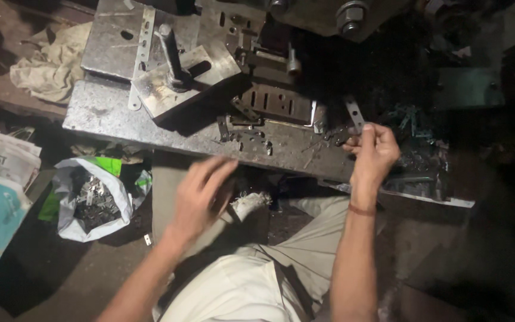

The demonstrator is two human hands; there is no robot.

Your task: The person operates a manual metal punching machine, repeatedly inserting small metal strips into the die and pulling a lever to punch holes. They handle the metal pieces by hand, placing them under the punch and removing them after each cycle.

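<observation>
right hand point(372, 149) pinches a slotted metal strip point(353, 113) right of centre over the bench point(150, 128) — left hand point(201, 194), blurred, hangs open, empty, lower centre.

Dim, grainy picture: light falls on the metal bench point(120, 113) at upper left, the right side sinks into black shadow, and the left hand point(201, 194) is motion-blurred.

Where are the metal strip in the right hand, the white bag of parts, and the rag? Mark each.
metal strip point(353, 113), head view, middle of strip.
white bag point(67, 222), head view, lower wall.
rag point(55, 62), head view, centre folds.
</observation>
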